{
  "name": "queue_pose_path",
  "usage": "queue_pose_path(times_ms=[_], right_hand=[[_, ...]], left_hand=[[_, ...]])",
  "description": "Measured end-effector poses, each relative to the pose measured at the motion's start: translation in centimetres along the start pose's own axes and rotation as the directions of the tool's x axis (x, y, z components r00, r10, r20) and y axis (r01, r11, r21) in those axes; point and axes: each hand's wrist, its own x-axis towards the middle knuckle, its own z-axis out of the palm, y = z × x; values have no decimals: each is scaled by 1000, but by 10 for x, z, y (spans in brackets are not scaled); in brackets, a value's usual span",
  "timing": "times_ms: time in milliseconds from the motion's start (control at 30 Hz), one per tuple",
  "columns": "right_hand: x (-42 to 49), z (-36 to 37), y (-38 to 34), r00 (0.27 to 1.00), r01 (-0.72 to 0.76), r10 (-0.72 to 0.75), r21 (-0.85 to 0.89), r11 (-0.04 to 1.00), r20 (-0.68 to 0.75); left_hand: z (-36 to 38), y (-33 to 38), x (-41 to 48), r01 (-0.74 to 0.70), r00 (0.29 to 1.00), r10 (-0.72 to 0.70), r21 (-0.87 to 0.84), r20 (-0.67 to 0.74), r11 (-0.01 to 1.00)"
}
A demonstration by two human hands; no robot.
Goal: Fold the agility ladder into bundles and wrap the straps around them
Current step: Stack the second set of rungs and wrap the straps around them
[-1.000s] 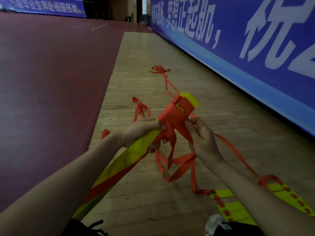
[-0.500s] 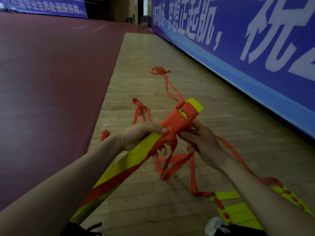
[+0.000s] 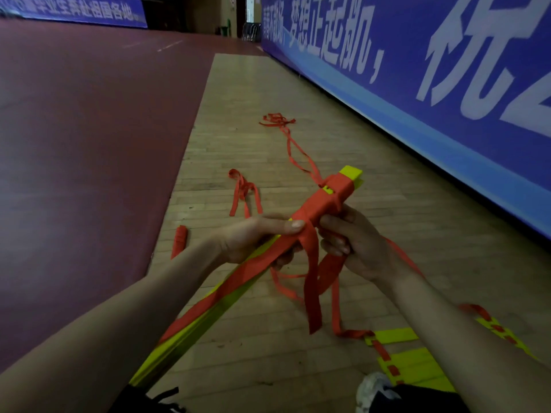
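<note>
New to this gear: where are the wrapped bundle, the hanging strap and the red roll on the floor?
wrapped bundle [image 3: 325,201]: head view, red wrapped part.
hanging strap [image 3: 313,293]: head view, lower stretch.
red roll [image 3: 179,239]: head view, its middle.

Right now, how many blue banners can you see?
2: one banner along the right wall, a second banner at the far end, top left. Others may be out of view.

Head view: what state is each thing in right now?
Bundle of yellow plastic rungs: folded, held up.
Orange webbing strap: partly wrapped, tail hanging.
Left hand: grips bundle.
Right hand: fingers curled on strap.
Yellow ladder section: flat on wooden floor.
</note>
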Motion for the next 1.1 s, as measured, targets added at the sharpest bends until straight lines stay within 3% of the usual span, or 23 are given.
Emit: queue_pose_path(times_ms=[133, 267, 533, 733, 833, 967, 1100], right_hand=[[-1, -2, -1, 999, -4, 3, -25, 1000, -32], [1, 1, -2, 993, 8, -12, -37, 999, -121], [8, 6, 5, 949, 57, -65, -36, 998, -310], [9, 9, 3, 917, 38, -65, -77, 996, -393], [9, 7, 4, 916, -21, -67, -215, 976, -395], [3, -1, 6, 930, -93, -88, -459, 884, -358], [0, -5, 8, 959, -30, -122, -517, 856, -257]], left_hand=[[16, 10, 2, -52, 998, 54, 73, -23, 996], [18, 6, 5, -83, 974, 128, 229, -187, 970], [21, -4, 12, -63, 913, 264, 534, -310, 843], [26, -9, 16, -68, 867, 332, 571, -372, 818], [26, -14, 18, -28, 871, 320, 613, -372, 789], [15, -15, 18, 2, 871, 225, 462, -436, 887], [9, -9, 13, 18, 876, 176, 395, -449, 919]])
